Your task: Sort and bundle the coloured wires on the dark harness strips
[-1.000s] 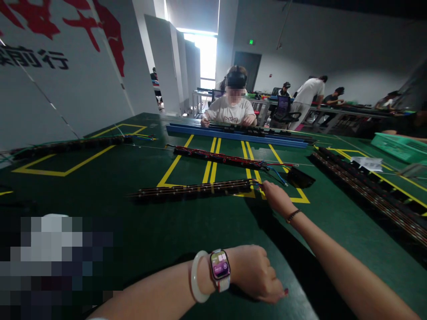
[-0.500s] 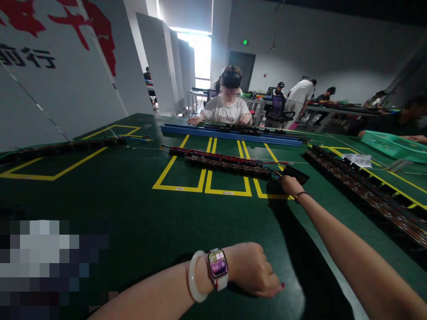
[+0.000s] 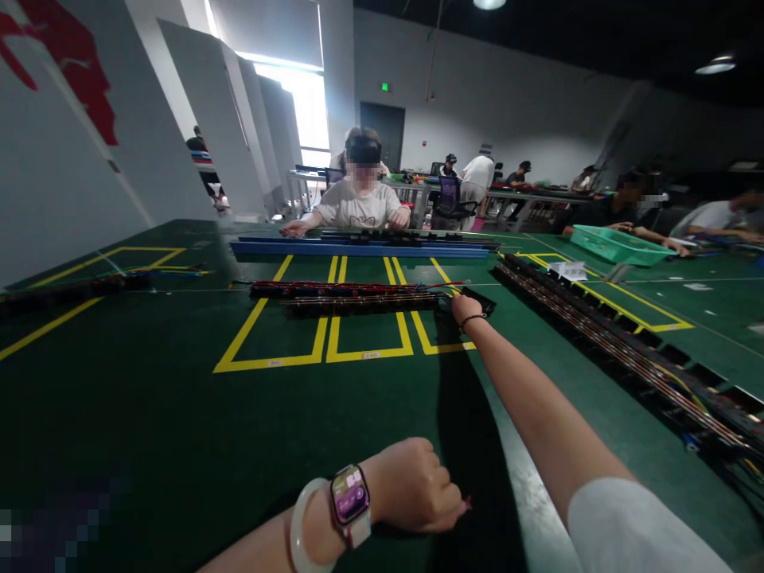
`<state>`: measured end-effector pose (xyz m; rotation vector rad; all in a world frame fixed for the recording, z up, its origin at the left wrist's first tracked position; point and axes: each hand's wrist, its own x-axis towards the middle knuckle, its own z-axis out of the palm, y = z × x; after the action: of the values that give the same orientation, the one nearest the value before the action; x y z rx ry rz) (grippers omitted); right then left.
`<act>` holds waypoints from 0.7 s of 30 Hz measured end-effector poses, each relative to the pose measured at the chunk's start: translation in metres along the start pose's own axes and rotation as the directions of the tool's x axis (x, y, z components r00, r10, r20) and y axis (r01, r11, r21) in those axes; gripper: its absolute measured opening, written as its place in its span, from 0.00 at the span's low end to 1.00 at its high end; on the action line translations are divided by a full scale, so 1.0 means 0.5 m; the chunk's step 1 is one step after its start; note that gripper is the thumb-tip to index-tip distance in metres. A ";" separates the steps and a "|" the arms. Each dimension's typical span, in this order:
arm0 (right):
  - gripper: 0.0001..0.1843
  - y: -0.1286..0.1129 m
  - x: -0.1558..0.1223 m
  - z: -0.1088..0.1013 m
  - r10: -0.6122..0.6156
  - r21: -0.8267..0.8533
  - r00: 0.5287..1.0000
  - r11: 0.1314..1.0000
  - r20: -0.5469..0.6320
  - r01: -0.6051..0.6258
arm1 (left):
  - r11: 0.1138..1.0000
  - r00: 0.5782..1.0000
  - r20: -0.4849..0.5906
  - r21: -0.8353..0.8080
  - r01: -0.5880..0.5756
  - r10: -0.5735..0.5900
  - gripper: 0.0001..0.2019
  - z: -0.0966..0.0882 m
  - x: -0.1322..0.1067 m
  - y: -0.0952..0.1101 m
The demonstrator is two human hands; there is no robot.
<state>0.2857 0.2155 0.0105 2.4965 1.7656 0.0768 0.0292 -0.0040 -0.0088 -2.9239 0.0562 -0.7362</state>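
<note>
Touching strip point(image 3: 358, 303) end with right hand point(image 3: 464, 306); fingers' hold unclear; left hand point(image 3: 415, 485) clenched.

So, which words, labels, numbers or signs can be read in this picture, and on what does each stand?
No text can be read.
Red painted strokes on the white wall panel: cut off, unreadable.
Green sign above the dark door: too small.
Smartwatch screen on a white strap: blurred.
Small white labels on the yellow tape lines: too small.
</note>
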 end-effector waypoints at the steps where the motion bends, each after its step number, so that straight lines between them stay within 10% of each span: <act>1: 0.17 -0.001 0.003 0.000 -0.007 0.002 1.000 1.000 0.003 0.007 | 1.000 1.000 0.002 0.005 0.002 -0.002 0.16 0.000 -0.001 0.000; 8: 0.19 0.076 -0.034 -0.043 -0.194 0.011 0.977 0.980 -0.089 0.196 | 0.999 1.000 0.017 -0.028 0.016 -0.016 0.16 -0.010 0.003 -0.005; 14: 0.20 0.350 -0.050 -0.094 -0.061 -0.010 0.975 0.998 -0.213 0.061 | 0.998 1.000 0.003 -0.061 0.016 -0.016 0.16 -0.014 0.010 -0.009; 21: 0.17 0.606 -0.109 -0.032 0.184 -0.003 0.977 0.983 -0.112 -0.185 | 0.996 1.000 0.017 -0.088 0.014 -0.013 0.16 -0.017 0.018 -0.009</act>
<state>0.5506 0.0642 0.0561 2.6893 1.5580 0.2434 0.0332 -0.0009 0.0032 -3.0167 0.0690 -0.7302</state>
